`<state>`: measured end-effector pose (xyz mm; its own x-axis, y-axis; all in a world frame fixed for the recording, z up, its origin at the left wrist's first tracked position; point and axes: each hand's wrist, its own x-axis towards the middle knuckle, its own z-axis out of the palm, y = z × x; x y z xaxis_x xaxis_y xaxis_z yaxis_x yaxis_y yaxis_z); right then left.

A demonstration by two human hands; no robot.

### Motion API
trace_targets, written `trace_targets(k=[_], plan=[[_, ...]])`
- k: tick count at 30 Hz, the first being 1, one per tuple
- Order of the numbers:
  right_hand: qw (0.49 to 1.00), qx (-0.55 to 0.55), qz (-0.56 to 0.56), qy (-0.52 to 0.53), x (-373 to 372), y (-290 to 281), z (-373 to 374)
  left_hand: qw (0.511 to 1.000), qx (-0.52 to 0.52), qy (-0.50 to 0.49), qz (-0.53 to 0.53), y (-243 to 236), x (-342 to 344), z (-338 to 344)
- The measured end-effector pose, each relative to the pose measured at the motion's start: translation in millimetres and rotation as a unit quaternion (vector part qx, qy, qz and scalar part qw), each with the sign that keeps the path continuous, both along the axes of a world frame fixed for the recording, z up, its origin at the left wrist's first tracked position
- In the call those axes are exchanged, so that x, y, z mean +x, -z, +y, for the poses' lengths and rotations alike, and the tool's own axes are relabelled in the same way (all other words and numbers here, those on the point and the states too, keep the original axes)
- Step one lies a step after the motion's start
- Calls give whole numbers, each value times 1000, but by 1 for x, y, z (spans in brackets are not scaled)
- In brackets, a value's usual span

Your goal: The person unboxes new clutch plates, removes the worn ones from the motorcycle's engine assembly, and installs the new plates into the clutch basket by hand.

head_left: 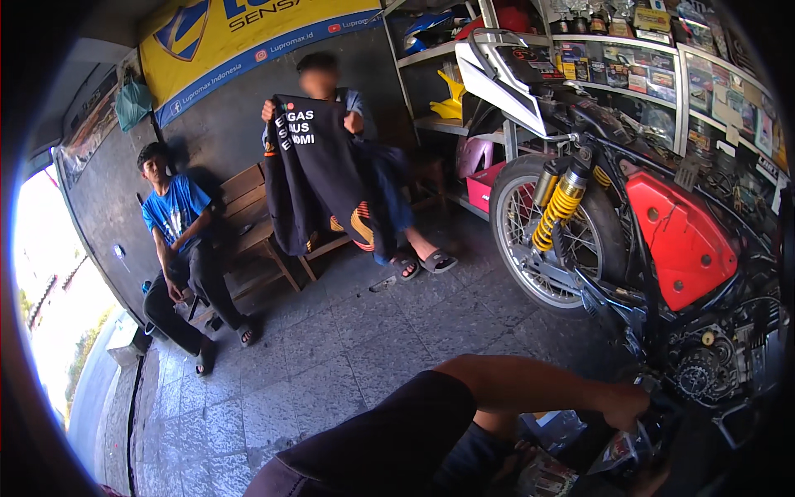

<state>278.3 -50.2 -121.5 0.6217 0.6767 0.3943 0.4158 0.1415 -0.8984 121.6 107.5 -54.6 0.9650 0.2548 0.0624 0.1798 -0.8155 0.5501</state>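
My left arm, in a dark sleeve, reaches across to the lower right. My left hand (625,406) is closed at the top of a clear plastic packet (621,451) with something reddish inside. At the bottom edge, beside that packet, a dim patch of skin looks like my right hand (652,480); its fingers are lost in shadow. Just beyond my hands stands a partly stripped motorcycle. Its engine (704,373) is opened, showing a round clutch-like part. More clear plastic packaging (551,476) lies by my legs.
The motorcycle's rear wheel (546,232), yellow shock spring (563,207) and red side panel (675,236) rise at the right. Shelves of parts (617,62) stand behind. One person (175,207) sits left; another by the bench (244,195) holds up a black jacket (319,174).
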Motion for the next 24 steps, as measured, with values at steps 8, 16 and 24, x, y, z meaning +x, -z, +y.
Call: trace_targets(k=[8,16,24], plan=[[962,53,-264,46,-18,12,5,979,-128,-144,-64,-7,22,-23],[993,-15,15,-120,-26,33,4,995,-72,-74,-13,-21,3,-47],[965,-4,157,-208,-28,31,-7,996,-51,10,-75,-11,13,-49]])
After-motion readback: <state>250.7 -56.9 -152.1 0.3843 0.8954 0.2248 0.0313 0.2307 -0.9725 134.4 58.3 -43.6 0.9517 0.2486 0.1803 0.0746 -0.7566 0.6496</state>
